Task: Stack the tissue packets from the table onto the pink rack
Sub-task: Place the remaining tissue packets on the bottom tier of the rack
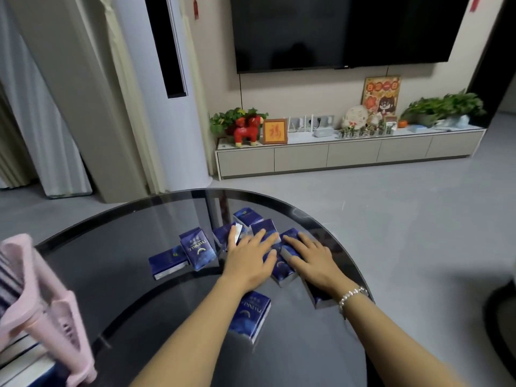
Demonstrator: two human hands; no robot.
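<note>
Lower centre of the frame: dark blue tissue packets [198,251] scattered flat and overlapping on the round dark glass desk [117,247], none yet carried off. Lower left edge: pink rack [42,300], blurred, just beside the desk rim, contents hard to read. Well apart from the pile.

Left hand [247,259] spread flat, fingers nearly straight, resting palm-down on the packets in the middle of the cluster. Right hand [312,261] likewise flat and open beside it, fingers laid over a packet at the right of the pile, a pearl bracelet [352,296] at the wrist. No packet pinched or curled round yet; probably gathering or squaring the heap.

Judged from the look: light, soft film-wrapped packs, squashy in the middle, glossy and likely to slide on glass and on each other. One nearer packet [250,315] lying alone under the left forearm, easy to take singly. Best held across the two long narrow sides, thumb against fingers, several pressed together as a block. Too loose a grip and the middle ones may slip out; too hard and the wrap only dents, nothing fragile.
</note>
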